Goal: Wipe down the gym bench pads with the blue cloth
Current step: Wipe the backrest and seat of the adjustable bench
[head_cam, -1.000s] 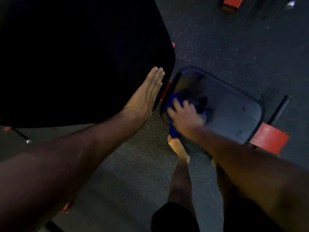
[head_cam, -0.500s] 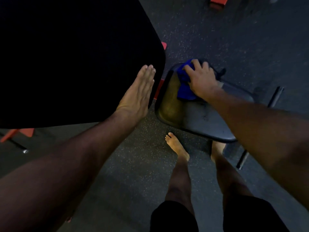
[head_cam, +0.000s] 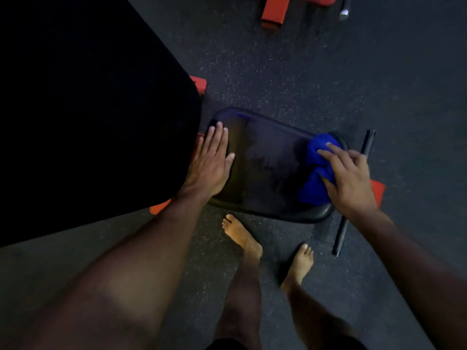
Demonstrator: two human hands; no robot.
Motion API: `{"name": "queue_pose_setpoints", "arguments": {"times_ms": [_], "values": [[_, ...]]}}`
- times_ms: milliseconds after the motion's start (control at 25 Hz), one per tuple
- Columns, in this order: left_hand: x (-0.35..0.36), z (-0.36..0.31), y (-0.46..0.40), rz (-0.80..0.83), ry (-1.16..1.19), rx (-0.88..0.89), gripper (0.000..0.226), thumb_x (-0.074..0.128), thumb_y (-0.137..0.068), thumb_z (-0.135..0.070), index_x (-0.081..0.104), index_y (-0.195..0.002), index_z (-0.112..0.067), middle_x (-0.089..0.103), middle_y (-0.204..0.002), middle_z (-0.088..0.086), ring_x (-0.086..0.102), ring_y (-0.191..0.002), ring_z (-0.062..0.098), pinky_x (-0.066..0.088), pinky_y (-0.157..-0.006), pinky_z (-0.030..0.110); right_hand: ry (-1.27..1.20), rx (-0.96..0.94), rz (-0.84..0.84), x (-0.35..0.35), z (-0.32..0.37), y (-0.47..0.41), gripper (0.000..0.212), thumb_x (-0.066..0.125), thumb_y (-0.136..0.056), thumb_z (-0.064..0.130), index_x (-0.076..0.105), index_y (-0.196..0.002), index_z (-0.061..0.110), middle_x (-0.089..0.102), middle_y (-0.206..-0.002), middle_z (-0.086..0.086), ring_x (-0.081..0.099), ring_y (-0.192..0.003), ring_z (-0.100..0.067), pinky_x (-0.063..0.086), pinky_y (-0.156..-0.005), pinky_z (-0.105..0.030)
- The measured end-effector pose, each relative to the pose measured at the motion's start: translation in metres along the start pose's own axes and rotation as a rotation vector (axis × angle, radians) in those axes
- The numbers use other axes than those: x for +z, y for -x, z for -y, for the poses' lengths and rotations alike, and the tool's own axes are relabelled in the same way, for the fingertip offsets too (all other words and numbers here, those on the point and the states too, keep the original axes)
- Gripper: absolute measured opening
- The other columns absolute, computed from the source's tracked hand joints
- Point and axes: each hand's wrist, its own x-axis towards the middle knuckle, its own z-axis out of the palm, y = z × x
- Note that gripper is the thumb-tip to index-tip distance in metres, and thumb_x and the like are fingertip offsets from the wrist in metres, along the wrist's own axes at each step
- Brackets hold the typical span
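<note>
Where seat pad [head_cam: 267, 173] ends, right hand [head_cam: 350, 178] presses blue cloth [head_cam: 316, 183].

The cloth [head_cam: 316, 183] at the right end of the seat pad [head_cam: 265, 168] is bright blue. The seat pad is glossy black with pale smudges, and the big back pad [head_cam: 88, 117] on the left is matte black. The frame parts [head_cam: 274, 11] are orange-red. The floor [head_cam: 328, 79] is dark grey with fine pale speckles.
</note>
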Motion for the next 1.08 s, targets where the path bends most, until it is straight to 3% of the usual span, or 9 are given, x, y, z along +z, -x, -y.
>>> {"name": "queue_pose_setpoints", "arguments": {"times_ms": [120, 400, 600, 640, 680, 720, 880, 1000, 1080], "values": [[0.038, 0.004, -0.001, -0.198, -0.033, -0.017, 0.068, 0.023, -0.104, -0.039, 0.014, -0.162, -0.005, 0.008, -0.171, 0.012, 0.005, -0.158, 0.026, 0.013, -0.128, 0.048, 0.082, -0.209, 0.088, 0.023, -0.024, -0.024, 0.054, 0.066, -0.085, 0.013, 0.05, -0.136, 0.018, 0.045, -0.151, -0.01, 0.035, -0.137, -0.047, 0.036, -0.106, -0.065], [0.054, 0.012, -0.003, -0.358, 0.023, 0.031, 0.065, 0.031, -0.103, -0.034, 0.023, -0.16, -0.004, 0.018, -0.169, 0.013, 0.013, -0.157, 0.027, 0.015, -0.127, 0.047, 0.149, -0.811, 0.321, 0.04, 0.066, -0.172, 0.046, 0.043, -0.093, 0.026, 0.057, -0.135, 0.014, 0.045, -0.152, -0.009, 0.03, -0.145, -0.04, 0.032, -0.115, -0.053], [0.054, 0.015, -0.003, -0.351, 0.038, 0.043, 0.066, 0.031, -0.102, -0.034, 0.023, -0.16, -0.003, 0.019, -0.169, 0.014, 0.013, -0.157, 0.027, 0.013, -0.128, 0.045, 0.099, -0.793, 0.348, 0.024, 0.046, -0.152, 0.051, 0.066, -0.083, 0.005, 0.059, -0.133, 0.013, 0.044, -0.154, -0.006, 0.028, -0.148, -0.033, 0.021, -0.111, -0.041], [0.055, 0.016, -0.003, -0.35, 0.047, 0.043, 0.066, 0.031, -0.102, -0.034, 0.023, -0.16, -0.004, 0.018, -0.169, 0.013, 0.013, -0.157, 0.027, 0.012, -0.128, 0.044, 0.075, -0.775, 0.347, 0.015, 0.024, -0.131, 0.052, 0.067, -0.081, 0.003, 0.06, -0.132, 0.013, 0.045, -0.153, -0.005, 0.027, -0.148, -0.031, 0.035, -0.111, -0.062], [0.055, 0.016, -0.002, -0.352, 0.046, 0.045, 0.065, 0.031, -0.103, -0.034, 0.023, -0.16, -0.004, 0.018, -0.169, 0.013, 0.012, -0.157, 0.027, 0.01, -0.128, 0.042, 0.059, -0.75, 0.347, 0.006, -0.001, -0.111, 0.053, 0.067, -0.079, 0.0, 0.061, -0.131, 0.012, 0.045, -0.153, -0.004, 0.027, -0.149, -0.03, 0.044, -0.088, -0.054], [0.056, 0.016, -0.002, -0.359, 0.041, 0.049, 0.065, 0.03, -0.103, -0.034, 0.024, -0.16, -0.003, 0.019, -0.169, 0.013, 0.013, -0.157, 0.027, 0.008, -0.128, 0.041, 0.053, -0.724, 0.358, -0.003, -0.024, -0.091, 0.054, 0.066, -0.078, -0.002, 0.061, -0.131, 0.012, 0.044, -0.154, -0.003, 0.025, -0.149, -0.028, 0.045, -0.086, -0.054], [0.057, 0.019, -0.003, -0.396, 0.059, 0.055, 0.064, 0.03, -0.104, -0.034, 0.026, -0.159, -0.003, 0.02, -0.169, 0.014, 0.014, -0.157, 0.027, 0.007, -0.128, 0.04, 0.103, -0.607, 0.481, -0.027, -0.075, -0.051, 0.076, 0.075, -0.074, -0.006, 0.048, -0.139, 0.024, 0.03, -0.16, 0.009, 0.022, -0.151, -0.028, 0.044, -0.103, -0.061], [0.061, 0.018, -0.005, -0.408, 0.064, 0.058, 0.064, 0.029, -0.104, -0.035, 0.025, -0.16, -0.003, 0.019, -0.169, 0.013, 0.014, -0.157, 0.027, 0.012, -0.128, 0.044, 0.118, -0.606, 0.427, -0.021, -0.057, -0.061, 0.066, 0.073, -0.076, -0.003, 0.053, -0.136, 0.019, 0.039, -0.156, 0.005, 0.029, -0.148, -0.032, 0.041, -0.108, -0.057], [0.061, 0.018, -0.005, -0.4, 0.07, 0.055, 0.065, 0.03, -0.103, -0.035, 0.024, -0.16, -0.004, 0.019, -0.169, 0.012, 0.014, -0.157, 0.027, 0.013, -0.128, 0.045, 0.086, -0.615, 0.36, -0.011, -0.014, -0.088, 0.058, 0.07, -0.077, -0.002, 0.06, -0.132, 0.013, 0.047, -0.151, -0.003, 0.036, -0.144, -0.034, 0.03, -0.11, -0.035]]}}
